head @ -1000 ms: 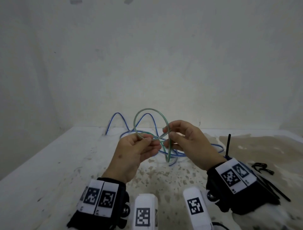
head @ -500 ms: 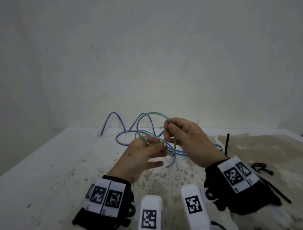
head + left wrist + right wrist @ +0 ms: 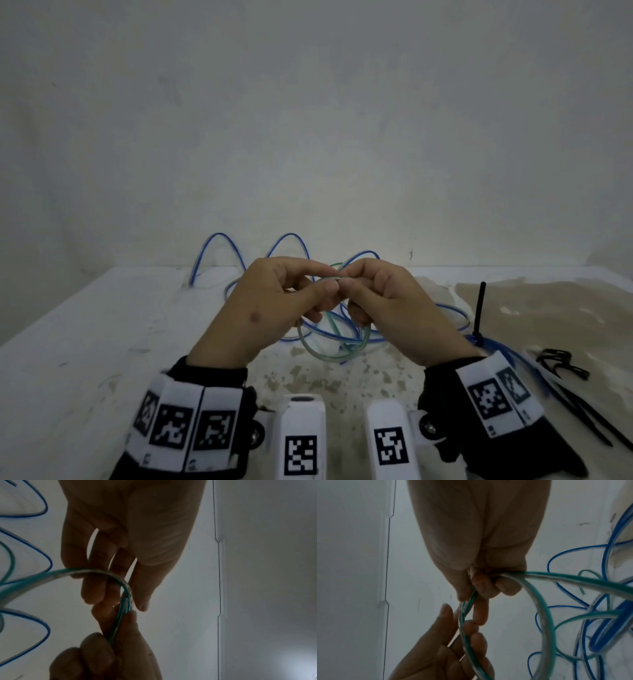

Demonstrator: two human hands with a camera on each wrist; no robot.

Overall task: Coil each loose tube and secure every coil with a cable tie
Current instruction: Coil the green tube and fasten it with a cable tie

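Note:
A green-striped clear tube (image 3: 330,356) is looped into a small coil that hangs below my two hands, above the white table (image 3: 85,342). My left hand (image 3: 320,287) pinches the coil's top between thumb and fingers, and my right hand (image 3: 352,284) pinches it right beside, fingertips nearly touching. In the left wrist view the green tube (image 3: 96,572) bends over my left hand (image 3: 120,601) into the right hand (image 3: 116,642). In the right wrist view my right hand (image 3: 476,588) grips the green tube (image 3: 546,609).
A loose blue-striped tube (image 3: 291,236) sprawls in loops along the wall behind the hands. At the right lies a blue coil (image 3: 493,342) with an upright black cable tie (image 3: 480,308). More black cable ties (image 3: 561,363) lie at the right edge.
The green loop stood above the hands; now it hangs below them. Both hands have risen and closed together at the top of the coil.

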